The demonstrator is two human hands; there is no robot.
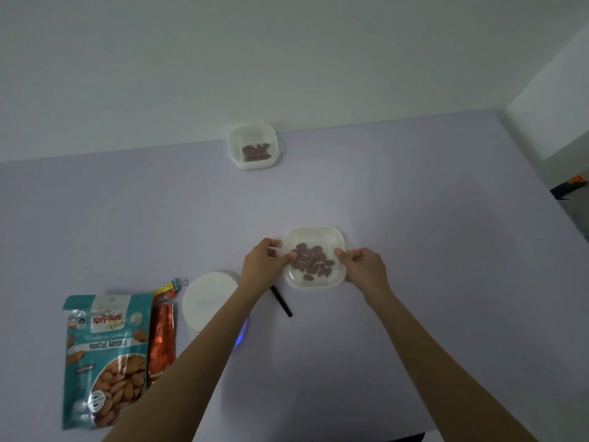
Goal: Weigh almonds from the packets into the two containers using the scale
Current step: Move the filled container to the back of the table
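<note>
Well, left of the round white scale [208,303] lie the teal roasted-almond packet [106,362] & the crinkled orange foil packet [162,339], both flat. Far beyond the scale, by the wall, sits the far white square plastic container [253,164], partly filled. Just right of the scale, off it, the left hand [263,266] pinches the near white square plastic container [314,282] at its left rim; the right hand [363,266] pinches the right rim. Brown almonds [310,261] lie loose inside. Prob. light, thin, slightly flexy plastic; nuts will slide, so keep it level, hold opp. rims or side tabs.
</note>
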